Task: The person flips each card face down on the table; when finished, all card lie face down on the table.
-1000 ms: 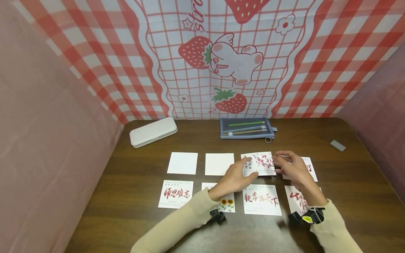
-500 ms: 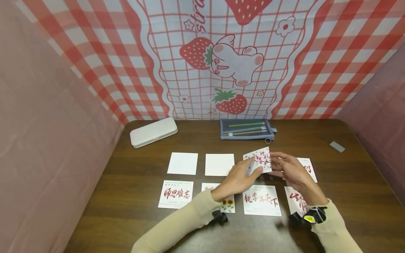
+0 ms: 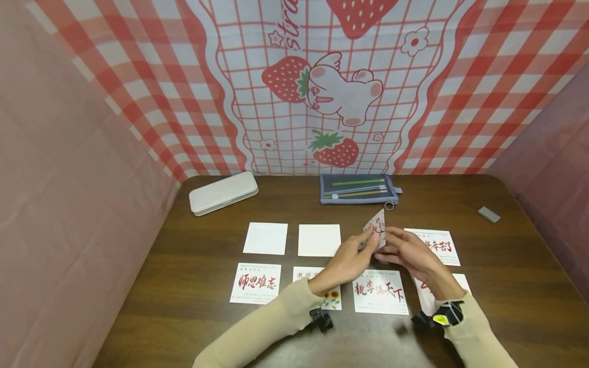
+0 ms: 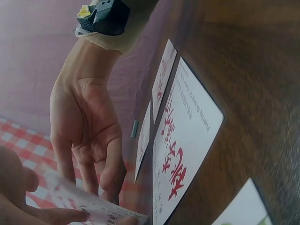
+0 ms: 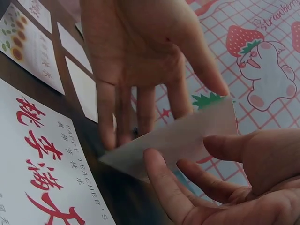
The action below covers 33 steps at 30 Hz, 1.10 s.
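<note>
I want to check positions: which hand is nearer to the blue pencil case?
The right hand, slightly. It sits in front of the blue pencil case, below its right end; the left hand lies lower. Both hold the flower card.

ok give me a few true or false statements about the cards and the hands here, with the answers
1. Both hands hold one card lifted off the table. True: the left hand and the right hand hold the blossom card tilted up on edge.
2. The two cards at the left of the far row are blank white. True: the blank cards lie flat side by side.
3. The pencil case is open and empty. False: the pencil case shows pens through its clear front.
4. The white case sits at the table's near right corner. False: the white case lies at the far left.
5. The sunflower card is in the right hand's grip. False: the sunflower card lies on the table under the left forearm.
</note>
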### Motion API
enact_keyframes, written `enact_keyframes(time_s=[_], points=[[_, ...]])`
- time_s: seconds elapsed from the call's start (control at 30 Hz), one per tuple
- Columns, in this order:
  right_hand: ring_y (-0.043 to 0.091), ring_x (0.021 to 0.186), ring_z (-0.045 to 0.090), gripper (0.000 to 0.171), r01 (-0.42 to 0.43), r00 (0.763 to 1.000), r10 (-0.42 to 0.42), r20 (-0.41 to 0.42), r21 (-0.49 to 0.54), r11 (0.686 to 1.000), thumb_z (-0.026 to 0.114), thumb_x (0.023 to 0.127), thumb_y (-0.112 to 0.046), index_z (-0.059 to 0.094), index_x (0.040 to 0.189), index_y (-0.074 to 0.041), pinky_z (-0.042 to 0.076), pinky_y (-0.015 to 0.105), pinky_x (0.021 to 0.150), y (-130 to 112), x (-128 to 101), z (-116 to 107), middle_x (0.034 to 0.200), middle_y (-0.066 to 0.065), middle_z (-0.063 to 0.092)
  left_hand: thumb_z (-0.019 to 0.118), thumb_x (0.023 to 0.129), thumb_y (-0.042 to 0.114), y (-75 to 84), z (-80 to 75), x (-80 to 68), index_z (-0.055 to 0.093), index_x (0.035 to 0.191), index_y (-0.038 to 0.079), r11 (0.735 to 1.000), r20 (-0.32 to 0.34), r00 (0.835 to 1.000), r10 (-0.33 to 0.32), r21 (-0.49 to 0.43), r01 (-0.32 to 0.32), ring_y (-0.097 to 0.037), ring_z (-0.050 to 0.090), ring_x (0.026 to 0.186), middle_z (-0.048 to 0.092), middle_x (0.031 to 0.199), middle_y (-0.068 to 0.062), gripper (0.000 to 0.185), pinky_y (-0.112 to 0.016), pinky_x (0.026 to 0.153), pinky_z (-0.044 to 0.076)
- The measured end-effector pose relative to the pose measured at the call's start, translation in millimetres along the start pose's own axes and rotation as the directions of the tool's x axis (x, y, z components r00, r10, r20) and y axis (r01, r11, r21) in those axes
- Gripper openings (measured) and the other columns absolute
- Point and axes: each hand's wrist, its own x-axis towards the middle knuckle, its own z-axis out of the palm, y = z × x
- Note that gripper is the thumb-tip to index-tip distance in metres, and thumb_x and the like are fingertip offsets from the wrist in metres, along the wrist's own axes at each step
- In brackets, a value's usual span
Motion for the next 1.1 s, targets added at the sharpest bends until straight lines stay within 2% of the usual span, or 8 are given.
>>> enact_keyframes(time_s=[0.17,0.33,0.43,0.53,0.6,0.67,0.97,1.1], points=[[0.005,0.101,0.072,0.064,-0.004,1.0,0.002,-0.031,-0.046,0.999,0.051,0.111,-0.031,0.031,0.155,0.011,0.062,0.027,0.092,-1,1,6,0.116,-0.006,0.068,0.027,0.111,0.057,0.9,0.7,0.2,0.044,0.158,0.021,0.996,-0.052,0.999,-0.008,-0.086,0.003,-0.026,0.06,0.137,0.055,0.157,-0.006,0.062,-0.04,0.117,0.048],[0.008,0.11,0.067,0.069,-0.009,0.996,-0.001,-0.09,-0.117,0.993,0.053,0.11,-0.037,0.032,0.155,0.01,0.061,0.029,0.096,0,3,10,0.147,0.021,0.053,0.03,0.113,0.051,1.3,-1.6,-0.7,0.049,0.156,0.016,0.979,-0.082,0.997,0.009,-0.204,-0.026,-0.026,0.063,0.134,0.058,0.154,-0.009,0.059,-0.034,0.109,0.054],[0.01,0.114,0.064,0.07,-0.022,0.992,0.003,-0.127,-0.147,0.989,0.054,0.109,-0.037,0.03,0.156,0.01,0.061,0.028,0.096,0,3,12,0.156,0.029,0.04,0.037,0.113,0.043,0.8,-2.7,0.1,0.048,0.156,0.009,0.94,-0.079,0.997,0.021,-0.339,-0.047,-0.03,0.068,0.127,0.058,0.151,-0.017,0.056,-0.029,0.096,0.061],[0.012,0.114,0.063,0.072,-0.039,0.983,0.004,-0.184,-0.187,0.982,0.057,0.107,-0.039,0.032,0.156,0.008,0.062,0.027,0.093,-1,4,11,0.155,0.03,0.041,0.045,0.113,0.03,-0.6,-3.8,2.2,0.045,0.155,0.001,0.876,-0.092,0.995,0.046,-0.474,-0.084,-0.037,0.07,0.122,0.058,0.149,-0.025,0.051,-0.026,0.088,0.063],[0.013,0.113,0.063,0.074,-0.049,0.973,-0.007,-0.229,-0.237,0.97,0.061,0.105,-0.041,0.034,0.155,0.006,0.063,0.025,0.09,-1,3,10,0.153,0.03,0.045,0.05,0.111,0.021,-1.7,-5.1,3.9,0.047,0.154,-0.001,0.85,-0.12,0.991,0.06,-0.515,-0.113,-0.039,0.07,0.122,0.061,0.144,-0.027,0.048,-0.025,0.087,0.063],[0.013,0.11,0.063,0.076,-0.056,0.962,-0.03,-0.27,-0.303,0.951,0.063,0.104,-0.043,0.036,0.155,0.006,0.063,0.024,0.086,-2,2,8,0.151,0.032,0.048,0.053,0.109,0.014,-2.9,-6.9,5.3,0.05,0.151,-0.002,0.841,-0.151,0.985,0.078,-0.521,-0.147,-0.039,0.071,0.119,0.064,0.137,-0.028,0.045,-0.025,0.086,0.064],[0.002,0.084,0.062,0.067,-0.055,0.917,-0.132,-0.377,-0.446,0.893,0.075,0.097,-0.033,0.05,0.147,0.003,0.06,0.022,0.073,-3,2,-2,0.136,0.03,0.059,0.063,0.098,-0.003,-10.3,-19.2,12.1,0.056,0.148,0.004,0.882,-0.233,0.968,0.096,-0.431,-0.191,-0.041,0.076,0.101,0.069,0.123,-0.028,0.051,-0.024,0.075,0.065],[0.001,0.079,0.063,0.062,-0.049,0.91,-0.159,-0.383,-0.48,0.876,0.077,0.096,-0.027,0.053,0.145,0.002,0.056,0.023,0.067,-2,1,-7,0.133,0.029,0.062,0.067,0.093,-0.007,-17.6,-22.4,16.7,0.057,0.146,0.001,0.91,-0.255,0.964,0.072,-0.379,-0.168,-0.042,0.077,0.095,0.07,0.116,-0.03,0.055,-0.021,0.068,0.063]])
